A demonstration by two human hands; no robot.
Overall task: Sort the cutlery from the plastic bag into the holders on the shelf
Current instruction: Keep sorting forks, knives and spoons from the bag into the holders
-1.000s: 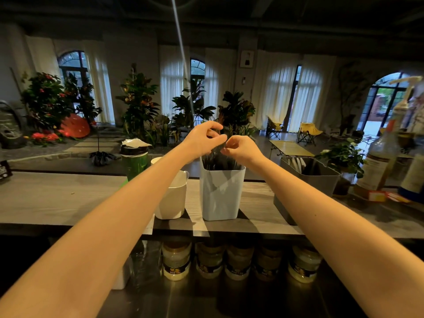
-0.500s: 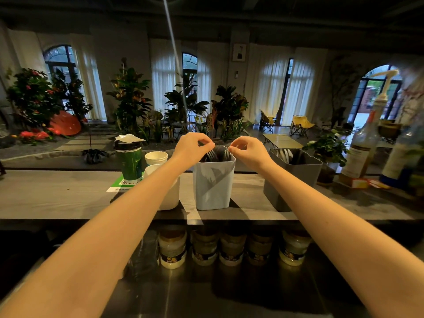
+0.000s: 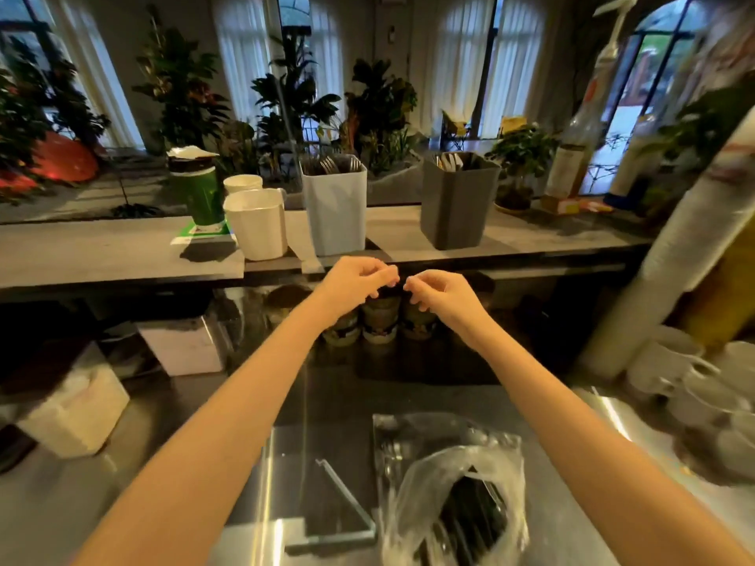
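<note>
Head view, seemingly between loads: left hand (image 3: 359,284) and right hand (image 3: 443,298) loosely curled, empty; next, down into plastic bag (image 3: 412,496) for cutlery (image 3: 470,518).

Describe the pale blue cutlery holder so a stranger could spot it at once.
Find the long shelf above the steel counter. Two tall square holders stand apart near its middle; the pale blue holder is the left one, beside a white cup. Its light colour and the fork tines at its rim set it apart from the dark grey holder.
</note>
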